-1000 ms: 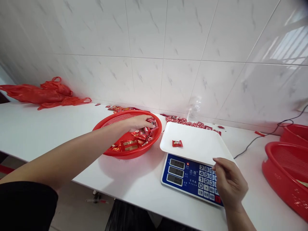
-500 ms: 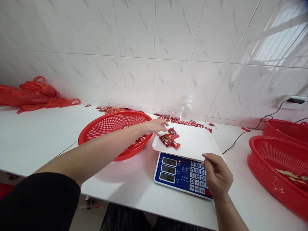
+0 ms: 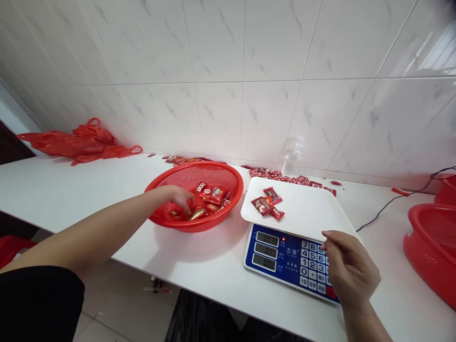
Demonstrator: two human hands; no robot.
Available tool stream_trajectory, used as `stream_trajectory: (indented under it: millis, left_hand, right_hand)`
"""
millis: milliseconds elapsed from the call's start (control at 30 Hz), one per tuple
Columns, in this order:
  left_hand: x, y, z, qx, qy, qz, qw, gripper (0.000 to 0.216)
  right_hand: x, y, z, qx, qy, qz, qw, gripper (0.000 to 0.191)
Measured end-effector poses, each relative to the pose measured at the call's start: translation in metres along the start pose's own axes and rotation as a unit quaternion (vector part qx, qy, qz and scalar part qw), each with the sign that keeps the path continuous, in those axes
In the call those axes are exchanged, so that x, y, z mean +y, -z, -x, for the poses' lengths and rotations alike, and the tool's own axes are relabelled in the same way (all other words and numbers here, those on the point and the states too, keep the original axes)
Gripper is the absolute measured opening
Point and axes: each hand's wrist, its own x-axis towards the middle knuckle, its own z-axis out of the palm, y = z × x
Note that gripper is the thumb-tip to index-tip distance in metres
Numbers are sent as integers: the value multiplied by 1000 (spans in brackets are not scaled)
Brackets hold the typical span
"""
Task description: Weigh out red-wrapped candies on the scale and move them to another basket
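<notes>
My left hand (image 3: 181, 198) reaches down into a red plastic basket (image 3: 160, 181) among shiny red snack packets (image 3: 215, 194). Its fingertips are blurred and partly hidden there, so a grip cannot be made out. My right hand (image 3: 351, 268) is closed, thumb against curled index finger, over the right side of the keypad of a blue and white electronic scale (image 3: 290, 266); whatever is inside it is hidden. A few small red and brown packets (image 3: 263, 205) lie in an overlapping pile on the left part of the scale's white tray (image 3: 306, 213).
Many small red packets (image 3: 281, 178) lie along the tiled wall behind the scale. Red plastic bags (image 3: 89, 142) rest at the back left. Another red basket (image 3: 429, 251) stands on the right, with a black cable (image 3: 392, 202) running between it and the scale.
My left hand has moved left from beside the packets on the tray down into the basket. The right hand stays closed by the keypad. The view has shifted left, and the scale's top reading has changed.
</notes>
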Motion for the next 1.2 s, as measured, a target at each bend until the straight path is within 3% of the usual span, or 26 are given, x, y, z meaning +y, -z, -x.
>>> stream_trajectory:
  millis: [100, 267, 400, 600, 800, 933, 1033, 1200]
  left_hand:
    - [-11, -7, 4, -60, 28, 12, 998, 70]
    - [-10, -16, 3, -78, 52, 44, 995, 85]
    - [-7, -26, -1, -73, 33, 107, 991, 72]
    - [-7, -29, -4, -88, 19, 120, 989, 52]
    - [1, -23, 7, -111, -5, 204, 973, 78]
    - [11, -21, 12, -79, -43, 273, 958, 91]
    - [21, -20, 8, -39, -37, 266, 963, 90]
    - [43, -27, -7, 41, -21, 241, 969, 56]
  right_hand:
    - [1, 0, 1, -3, -6, 7, 1000, 9]
    - [2, -1, 1, -6, 1, 9, 1000, 11]
    - [1, -1, 1, -10, 7, 10, 1000, 12]
    - [-1, -2, -1, -12, 10, 6, 1000, 13]
    - [0, 0, 0, -13, 6, 7, 1000, 13]
    - [1, -2, 1, -16, 2, 6, 1000, 12]
    - [2, -3, 1, -17, 1, 8, 1000, 11]
    - [3, -2, 1, -16, -9, 9, 1000, 10]
